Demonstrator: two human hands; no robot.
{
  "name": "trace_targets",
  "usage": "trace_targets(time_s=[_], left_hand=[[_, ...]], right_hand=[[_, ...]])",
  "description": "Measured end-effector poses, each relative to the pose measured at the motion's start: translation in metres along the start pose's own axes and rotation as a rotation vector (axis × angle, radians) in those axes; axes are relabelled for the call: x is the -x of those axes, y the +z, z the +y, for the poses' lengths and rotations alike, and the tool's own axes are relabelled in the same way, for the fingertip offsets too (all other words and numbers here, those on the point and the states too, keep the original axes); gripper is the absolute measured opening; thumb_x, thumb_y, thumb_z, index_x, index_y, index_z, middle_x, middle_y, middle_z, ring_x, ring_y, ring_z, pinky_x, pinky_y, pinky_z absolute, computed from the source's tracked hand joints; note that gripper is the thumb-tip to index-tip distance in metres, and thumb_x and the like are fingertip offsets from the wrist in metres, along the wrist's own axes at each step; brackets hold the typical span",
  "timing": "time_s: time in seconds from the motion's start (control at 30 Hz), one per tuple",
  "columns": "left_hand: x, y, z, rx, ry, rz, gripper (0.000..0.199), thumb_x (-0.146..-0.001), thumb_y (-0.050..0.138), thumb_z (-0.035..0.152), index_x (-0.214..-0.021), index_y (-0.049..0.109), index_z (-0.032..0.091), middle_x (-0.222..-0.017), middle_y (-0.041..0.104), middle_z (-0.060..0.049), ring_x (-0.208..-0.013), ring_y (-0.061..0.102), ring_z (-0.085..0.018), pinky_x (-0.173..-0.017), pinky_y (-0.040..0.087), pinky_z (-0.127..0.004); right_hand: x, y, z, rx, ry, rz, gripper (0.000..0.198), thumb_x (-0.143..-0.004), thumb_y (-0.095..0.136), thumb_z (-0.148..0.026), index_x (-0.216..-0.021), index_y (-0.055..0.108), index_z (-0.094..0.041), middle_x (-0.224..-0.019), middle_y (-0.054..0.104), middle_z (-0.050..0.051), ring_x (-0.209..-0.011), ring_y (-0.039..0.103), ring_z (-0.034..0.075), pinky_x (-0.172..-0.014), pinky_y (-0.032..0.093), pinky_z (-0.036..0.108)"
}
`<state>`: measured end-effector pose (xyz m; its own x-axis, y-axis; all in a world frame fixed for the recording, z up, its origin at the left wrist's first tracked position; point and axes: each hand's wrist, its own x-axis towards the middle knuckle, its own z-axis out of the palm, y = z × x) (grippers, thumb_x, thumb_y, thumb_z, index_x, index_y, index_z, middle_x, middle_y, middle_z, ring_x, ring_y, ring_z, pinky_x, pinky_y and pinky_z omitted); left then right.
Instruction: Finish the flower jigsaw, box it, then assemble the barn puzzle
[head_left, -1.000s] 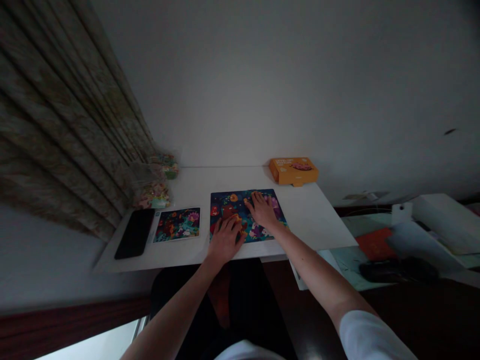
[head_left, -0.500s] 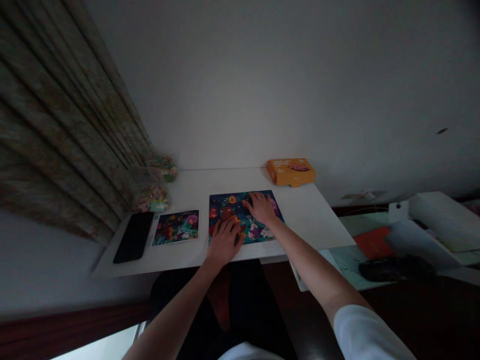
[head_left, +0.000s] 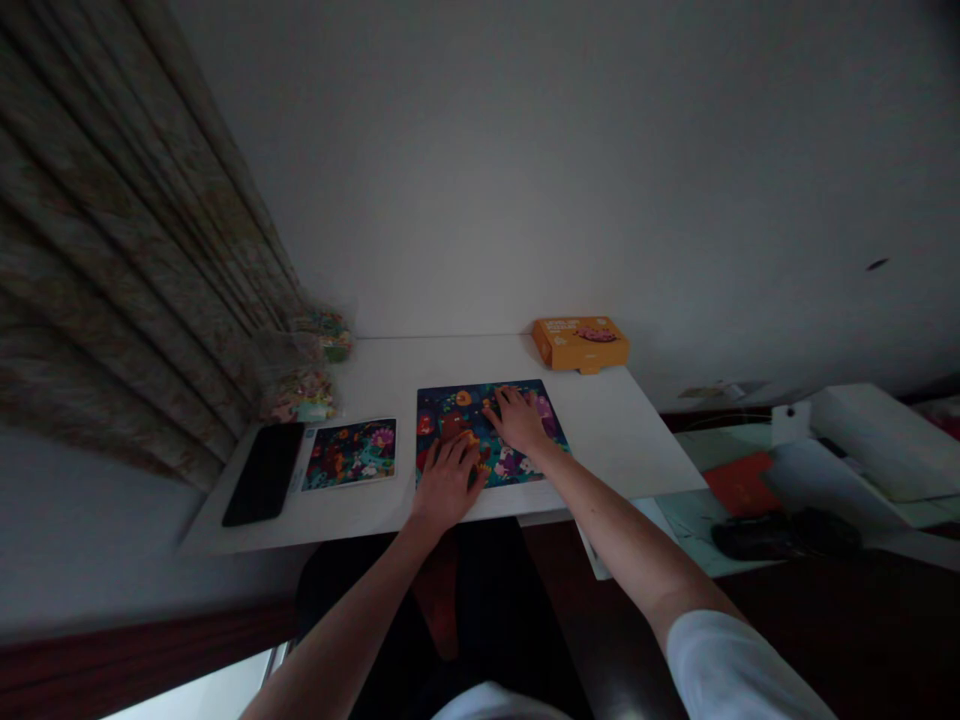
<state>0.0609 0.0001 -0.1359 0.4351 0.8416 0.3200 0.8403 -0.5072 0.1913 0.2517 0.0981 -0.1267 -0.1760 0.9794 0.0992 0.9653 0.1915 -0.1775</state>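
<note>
A colourful jigsaw puzzle with cartoon animals lies flat on the white table, in front of me. Across its lower left part rests my left hand, palm down with the fingers spread. My right hand lies flat on the upper right area, fingers apart. Neither hand holds anything that I can see, and both cover parts of the picture. Left of the puzzle is a printed reference card showing a similar scene.
A black phone-like slab lies by the table's left edge. Behind it sit clear bags of puzzle pieces. An orange puzzle box stands at the back right. Patterned curtains hang on the left. A lower surface at right carries an open white box.
My right hand has shifted very slightly to the left and down on the puzzle. My left hand stays nearly where it was. The whole view has drifted a little.
</note>
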Motion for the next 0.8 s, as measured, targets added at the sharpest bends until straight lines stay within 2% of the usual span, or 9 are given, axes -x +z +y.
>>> trace_targets(time_s=[0.2,0.37,0.57,0.67,0.8], left_hand=[[-0.001,-0.001,0.001,0.025,-0.017,-0.005,0.035,-0.102,0.055,0.038,-0.132,0.067,0.026,-0.143,0.064,-0.012,-0.134,0.058,-0.031,-0.119,0.04,-0.058],[0.001,0.0,0.001,0.041,-0.025,0.037,0.032,-0.101,0.055,0.036,-0.126,0.07,0.024,-0.141,0.066,-0.011,-0.132,0.06,-0.03,-0.119,0.041,-0.055],[0.004,0.002,0.002,-0.045,-0.194,0.124,0.035,-0.099,0.055,0.035,-0.127,0.071,0.022,-0.139,0.067,-0.014,-0.133,0.059,-0.037,-0.117,0.034,-0.069],[0.007,0.002,-0.002,-0.056,-0.228,0.106,0.037,-0.1,0.055,0.036,-0.131,0.07,0.021,-0.142,0.066,-0.015,-0.135,0.057,-0.039,-0.115,0.037,-0.069],[0.017,0.001,-0.01,-0.033,-0.185,0.066,0.043,-0.101,0.055,0.037,-0.14,0.063,0.023,-0.15,0.058,-0.016,-0.138,0.056,-0.033,-0.118,0.039,-0.06]], right_hand=[[0.002,0.0,-0.004,-0.04,0.048,0.002,0.063,-0.109,0.026,-0.056,-0.15,0.052,-0.016,-0.154,0.052,0.019,-0.143,0.045,0.034,-0.119,0.029,0.057],[0.004,0.001,-0.004,-0.061,0.069,0.005,0.064,-0.108,0.025,-0.059,-0.153,0.049,-0.02,-0.158,0.048,0.017,-0.147,0.041,0.033,-0.122,0.023,0.057],[0.004,0.003,-0.013,-0.059,0.124,-0.075,0.073,-0.104,0.031,-0.067,-0.158,0.044,-0.019,-0.167,0.036,0.018,-0.154,0.03,0.036,-0.122,0.021,0.062],[0.015,0.003,-0.015,-0.08,0.154,-0.086,0.07,-0.105,0.029,-0.065,-0.16,0.04,-0.024,-0.171,0.027,0.015,-0.157,0.025,0.037,-0.123,0.018,0.066],[0.047,0.005,-0.013,-0.081,0.189,-0.052,0.071,-0.103,0.031,-0.069,-0.161,0.038,-0.03,-0.173,0.021,0.011,-0.157,0.02,0.043,-0.12,0.013,0.074]])
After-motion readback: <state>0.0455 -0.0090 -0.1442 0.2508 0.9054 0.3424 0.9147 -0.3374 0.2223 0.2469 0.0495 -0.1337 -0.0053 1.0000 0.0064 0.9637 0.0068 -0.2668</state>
